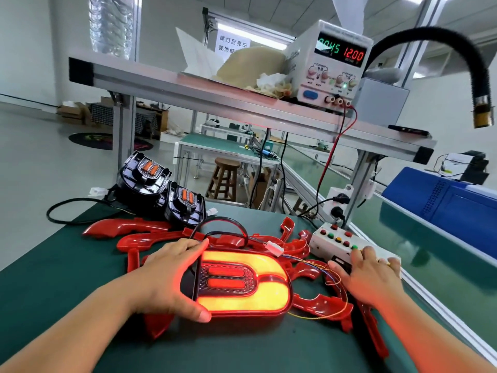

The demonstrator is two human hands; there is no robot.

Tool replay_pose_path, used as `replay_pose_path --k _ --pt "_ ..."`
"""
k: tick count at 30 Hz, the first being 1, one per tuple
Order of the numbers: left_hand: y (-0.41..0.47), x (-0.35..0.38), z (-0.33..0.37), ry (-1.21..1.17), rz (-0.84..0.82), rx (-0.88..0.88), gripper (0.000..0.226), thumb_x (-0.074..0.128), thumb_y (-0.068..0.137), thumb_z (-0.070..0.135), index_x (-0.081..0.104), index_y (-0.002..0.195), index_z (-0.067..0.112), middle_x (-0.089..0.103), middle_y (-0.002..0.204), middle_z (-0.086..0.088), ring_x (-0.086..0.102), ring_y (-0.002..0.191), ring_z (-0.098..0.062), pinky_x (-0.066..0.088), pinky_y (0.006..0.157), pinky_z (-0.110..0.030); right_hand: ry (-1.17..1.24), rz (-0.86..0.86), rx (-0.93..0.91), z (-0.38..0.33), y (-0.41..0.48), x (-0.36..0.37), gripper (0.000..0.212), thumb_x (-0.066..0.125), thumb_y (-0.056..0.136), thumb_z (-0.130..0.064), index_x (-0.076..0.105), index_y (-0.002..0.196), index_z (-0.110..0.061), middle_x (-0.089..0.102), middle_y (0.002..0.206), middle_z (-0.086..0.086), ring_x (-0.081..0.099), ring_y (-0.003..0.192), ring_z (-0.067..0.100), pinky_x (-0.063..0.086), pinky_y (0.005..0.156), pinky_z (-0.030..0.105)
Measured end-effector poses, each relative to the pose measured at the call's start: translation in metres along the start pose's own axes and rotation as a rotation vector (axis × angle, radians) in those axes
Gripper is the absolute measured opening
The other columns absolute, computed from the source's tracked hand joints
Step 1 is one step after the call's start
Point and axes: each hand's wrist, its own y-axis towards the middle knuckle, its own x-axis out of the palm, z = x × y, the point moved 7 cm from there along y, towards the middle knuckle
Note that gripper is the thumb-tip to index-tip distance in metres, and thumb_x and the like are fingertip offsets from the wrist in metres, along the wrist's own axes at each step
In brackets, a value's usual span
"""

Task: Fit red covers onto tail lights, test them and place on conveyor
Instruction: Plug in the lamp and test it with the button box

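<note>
The left hand [164, 278] grips the left end of the glowing tail light [242, 284], which lies on loose red covers [150, 238] on the green mat [53, 292], while just right of that light the right hand [368, 275] rests with straight fingers on the button box [338, 238], and two unlit lights [145, 181] stand beyond it.

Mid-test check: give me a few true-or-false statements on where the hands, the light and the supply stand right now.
1. The power supply shows 12.00 on its red display. True.
2. The tail light gripped by the left hand is lit. True.
3. The right hand rests on the supply. False: its fingers lie on the button box.
4. The lit light lies on the conveyor. False: it lies over red covers on the mat, beside the conveyor.
</note>
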Motion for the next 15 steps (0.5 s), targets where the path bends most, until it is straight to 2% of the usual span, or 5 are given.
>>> replay_pose_path --k 7,10,15 --pt "0.0017 0.0004 -0.0033 -0.004 0.027 0.014 0.146 0.062 0.037 0.088 -0.003 0.156 0.035 0.007 0.152 0.024 0.005 0.144 -0.003 0.008 0.121 -0.031 -0.005 0.038 0.005 -0.0003 0.0023 0.0004 0.087 0.0 0.079 -0.081 0.04 0.133 -0.026 0.044 0.131 0.0 0.054 0.117 0.023 0.027 0.099 0.044" --pt "0.0019 0.0008 -0.0043 -0.012 0.03 0.015 0.146 0.063 0.037 0.089 -0.003 0.156 0.037 0.006 0.151 0.026 0.003 0.143 -0.001 0.006 0.121 -0.029 -0.005 0.035 0.03 0.0005 0.0009 -0.0007 0.087 0.001 0.079 -0.082 0.04 0.134 -0.027 0.043 0.134 0.001 0.055 0.117 0.027 0.027 0.098 0.045" --pt "0.001 0.0007 -0.0024 -0.023 0.017 0.007 0.145 0.064 0.038 0.087 -0.004 0.155 0.037 0.005 0.151 0.026 0.003 0.143 -0.002 0.006 0.121 -0.031 0.034 0.017 0.039 0.0025 0.0018 -0.001 0.077 0.006 0.085 -0.077 0.04 0.132 -0.026 0.042 0.135 0.004 0.054 0.118 0.032 0.027 0.097 0.049"
